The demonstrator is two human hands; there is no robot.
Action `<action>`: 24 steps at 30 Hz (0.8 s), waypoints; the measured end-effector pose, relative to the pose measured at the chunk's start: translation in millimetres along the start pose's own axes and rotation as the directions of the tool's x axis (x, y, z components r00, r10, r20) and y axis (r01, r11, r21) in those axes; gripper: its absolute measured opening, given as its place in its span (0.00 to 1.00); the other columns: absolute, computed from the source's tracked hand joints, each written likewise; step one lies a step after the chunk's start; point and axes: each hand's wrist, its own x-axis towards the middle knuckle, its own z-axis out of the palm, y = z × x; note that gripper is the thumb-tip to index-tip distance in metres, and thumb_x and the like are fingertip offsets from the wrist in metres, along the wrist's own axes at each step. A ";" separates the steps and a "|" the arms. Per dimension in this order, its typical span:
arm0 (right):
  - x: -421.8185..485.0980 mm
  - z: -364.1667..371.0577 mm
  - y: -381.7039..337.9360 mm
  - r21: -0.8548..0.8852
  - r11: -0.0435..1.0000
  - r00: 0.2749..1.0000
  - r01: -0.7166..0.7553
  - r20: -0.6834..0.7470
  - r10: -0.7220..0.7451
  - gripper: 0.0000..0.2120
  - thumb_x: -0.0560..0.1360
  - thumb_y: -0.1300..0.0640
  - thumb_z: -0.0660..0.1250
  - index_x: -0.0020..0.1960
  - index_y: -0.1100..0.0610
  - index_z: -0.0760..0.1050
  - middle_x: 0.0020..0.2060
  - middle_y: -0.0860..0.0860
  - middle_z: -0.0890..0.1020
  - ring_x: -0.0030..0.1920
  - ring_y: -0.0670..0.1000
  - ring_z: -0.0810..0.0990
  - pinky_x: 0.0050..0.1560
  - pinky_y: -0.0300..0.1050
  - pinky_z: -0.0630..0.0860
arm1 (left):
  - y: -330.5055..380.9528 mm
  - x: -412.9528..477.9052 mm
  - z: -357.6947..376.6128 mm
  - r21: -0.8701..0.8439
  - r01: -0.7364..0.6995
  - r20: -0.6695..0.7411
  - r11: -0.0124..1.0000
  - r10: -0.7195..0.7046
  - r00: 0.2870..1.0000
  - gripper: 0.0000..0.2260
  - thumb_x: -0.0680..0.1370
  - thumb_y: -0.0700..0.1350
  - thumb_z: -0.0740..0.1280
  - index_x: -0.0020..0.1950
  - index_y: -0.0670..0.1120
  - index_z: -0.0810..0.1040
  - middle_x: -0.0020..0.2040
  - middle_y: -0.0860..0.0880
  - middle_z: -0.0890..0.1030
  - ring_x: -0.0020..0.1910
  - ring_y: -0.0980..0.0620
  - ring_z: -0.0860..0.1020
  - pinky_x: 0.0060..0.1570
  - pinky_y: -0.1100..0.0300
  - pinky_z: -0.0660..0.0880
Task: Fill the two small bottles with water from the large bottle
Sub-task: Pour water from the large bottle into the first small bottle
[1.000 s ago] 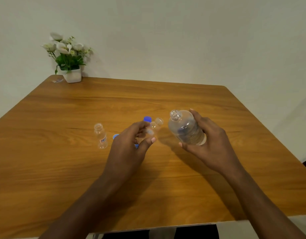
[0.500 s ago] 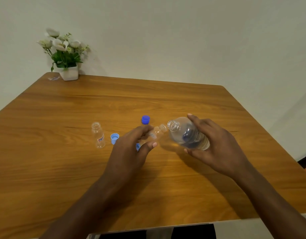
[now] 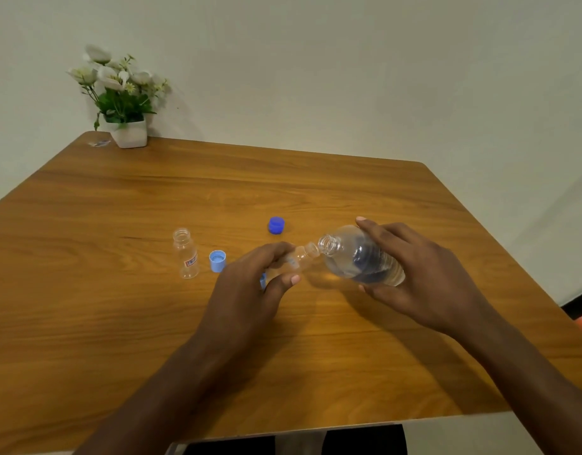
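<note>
My right hand [image 3: 424, 277] grips the large clear bottle [image 3: 358, 256], uncapped and tipped far over to the left, with water in its lower side. Its mouth touches the mouth of a small clear bottle [image 3: 299, 259], which my left hand [image 3: 250, 284] holds tilted toward it. The second small bottle [image 3: 185, 252] stands upright and uncapped to the left, apart from both hands. Much of the held small bottle is hidden by my left fingers.
A light blue cap [image 3: 217, 260] lies open side up beside the standing small bottle. A dark blue cap [image 3: 276, 224] lies farther back. Another light blue cap [image 3: 262, 280] peeks out under my left hand. A potted white-flower plant [image 3: 125, 103] stands at the wooden table's [image 3: 118, 323] far left corner.
My right hand has tipped the large bottle further over to the left and brought its mouth against the small bottle's mouth. My left hand has kept its hold.
</note>
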 end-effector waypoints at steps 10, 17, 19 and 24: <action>3.3 -11.7 -1.5 -0.087 0.996 0.999 0.025 0.049 -0.021 0.43 0.67 0.47 0.76 0.76 0.47 0.59 0.61 0.50 0.77 0.51 0.51 0.79 0.39 0.44 0.79 | 0.1 -0.7 1.0 -0.004 0.002 0.008 1.000 -0.002 1.000 0.18 0.72 0.50 0.67 0.61 0.49 0.77 0.50 0.69 0.75 0.52 0.75 0.73 0.51 0.77 0.68; 5.2 -18.3 -2.0 -0.130 0.990 0.997 0.045 0.071 -0.036 0.43 0.66 0.47 0.77 0.76 0.48 0.59 0.60 0.51 0.78 0.51 0.52 0.80 0.38 0.44 0.78 | 0.3 -2.0 1.4 -0.004 0.017 0.017 1.000 -0.017 1.000 0.17 0.72 0.50 0.67 0.61 0.50 0.77 0.51 0.65 0.77 0.54 0.71 0.74 0.51 0.75 0.69; 5.6 -19.9 -2.2 -0.135 0.990 0.996 0.050 0.077 -0.040 0.43 0.67 0.47 0.76 0.76 0.47 0.59 0.60 0.51 0.78 0.51 0.51 0.80 0.37 0.44 0.79 | 0.3 -2.2 1.5 -0.005 0.021 0.016 1.000 -0.021 1.000 0.17 0.72 0.50 0.67 0.60 0.50 0.77 0.50 0.65 0.77 0.54 0.71 0.74 0.51 0.74 0.70; 6.5 -22.6 -1.9 -0.155 0.986 0.994 0.057 0.097 -0.042 0.43 0.67 0.46 0.75 0.76 0.47 0.58 0.60 0.51 0.77 0.51 0.51 0.79 0.37 0.43 0.77 | 1.1 -3.5 2.0 -0.011 0.032 0.021 0.999 -0.031 0.999 0.17 0.72 0.51 0.67 0.60 0.51 0.77 0.51 0.62 0.79 0.55 0.68 0.75 0.49 0.73 0.70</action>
